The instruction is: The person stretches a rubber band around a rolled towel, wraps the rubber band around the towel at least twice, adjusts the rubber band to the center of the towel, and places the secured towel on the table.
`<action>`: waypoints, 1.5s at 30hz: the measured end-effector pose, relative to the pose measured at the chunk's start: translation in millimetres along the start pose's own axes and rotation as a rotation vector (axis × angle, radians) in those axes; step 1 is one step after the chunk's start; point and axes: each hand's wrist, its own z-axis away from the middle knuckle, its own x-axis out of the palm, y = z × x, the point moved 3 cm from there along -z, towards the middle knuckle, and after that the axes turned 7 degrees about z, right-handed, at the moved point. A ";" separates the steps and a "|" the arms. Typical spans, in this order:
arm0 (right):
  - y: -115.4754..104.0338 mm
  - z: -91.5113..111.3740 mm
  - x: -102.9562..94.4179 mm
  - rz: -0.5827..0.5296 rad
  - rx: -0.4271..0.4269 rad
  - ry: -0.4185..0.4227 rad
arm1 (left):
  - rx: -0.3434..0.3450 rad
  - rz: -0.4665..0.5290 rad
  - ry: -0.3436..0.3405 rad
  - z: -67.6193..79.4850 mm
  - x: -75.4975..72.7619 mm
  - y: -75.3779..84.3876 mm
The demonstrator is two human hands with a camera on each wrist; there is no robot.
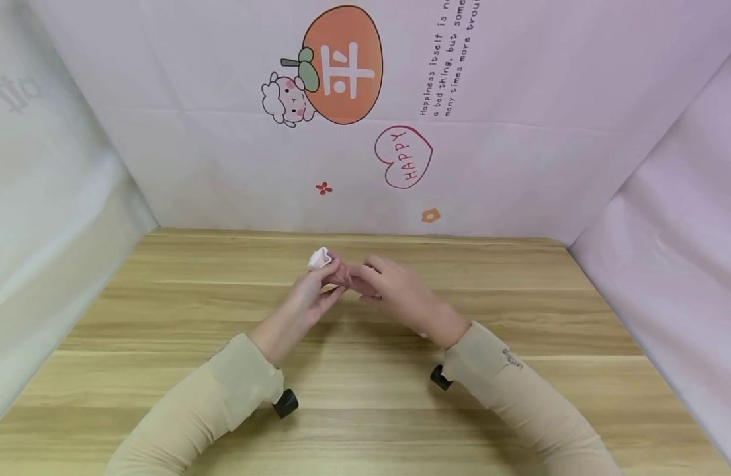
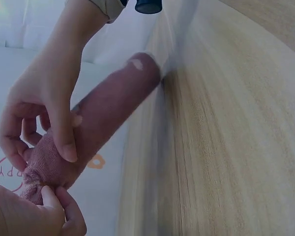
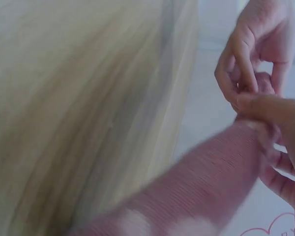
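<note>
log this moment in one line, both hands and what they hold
left hand: pinches gathered pink knit fabric | right hand: grips same fabric | place: over wooden table

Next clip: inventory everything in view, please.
table: one, tan wood, below
walls: three, whitish, back and sides
roll: one, pink with white patches, over table
white cloth: one, white, left of roll, possibly joined
fruit print: one, orange, back wall
sheep print: one, white, beside fruit print
heart: one, red, back wall
flowers: two, red/orange, back wall
lettering: three lines, dark, back wall
blurred print: some, grey, left wall
sleeves: two, beige, lower frame
devices: two, black, by sleeves
left grip: one, pinching roll
right grip: one, around roll
</note>
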 end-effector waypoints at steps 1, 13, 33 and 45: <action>1.2 -0.2 -1.2 -0.036 0.019 -0.027 | 0.001 0.010 0.001 0.0 0.3 0.3; 13.5 -19.9 -12.8 -0.237 0.202 -0.023 | -0.016 -0.015 -0.003 3.0 4.7 -1.6; 21.5 -26.0 -8.3 -0.262 0.020 -0.054 | -0.032 -0.012 -0.052 2.4 4.5 -2.0; 22.8 -32.2 -14.8 -0.209 0.035 -0.242 | -0.064 -0.006 -0.053 -0.8 4.2 -4.9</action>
